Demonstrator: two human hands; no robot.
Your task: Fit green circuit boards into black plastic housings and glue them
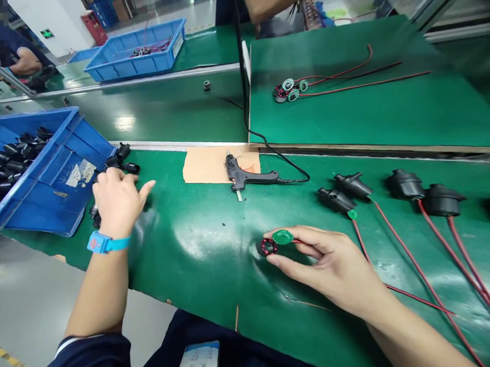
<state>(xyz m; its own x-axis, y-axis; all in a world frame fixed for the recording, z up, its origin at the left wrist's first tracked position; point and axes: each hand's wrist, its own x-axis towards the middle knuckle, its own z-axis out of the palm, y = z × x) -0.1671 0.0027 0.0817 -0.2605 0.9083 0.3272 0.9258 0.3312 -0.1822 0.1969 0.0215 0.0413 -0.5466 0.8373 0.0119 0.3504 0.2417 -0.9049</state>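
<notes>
My right hand (323,261) pinches a small black motor coil (268,247) wound with red wire between thumb and fingers, above the green bench. A round green circuit board (283,237) is joined to it, with red wire running back into the hand. At the left, my left hand (116,198), a blue strap on its wrist, reaches over loose black plastic housings (131,168) beside the blue bin. Its thumb is spread away from the fingers, whose tips are partly hidden. I cannot tell whether those fingertips touch a housing.
The tilted blue bin (69,171) holds many black housings. A hot glue gun (244,175) lies partly on cardboard (198,167), its black cord crossing the bench. Black housings (337,199) with red wires lie at right. More coils (281,93) rest on the raised green board. Co-workers sit beyond.
</notes>
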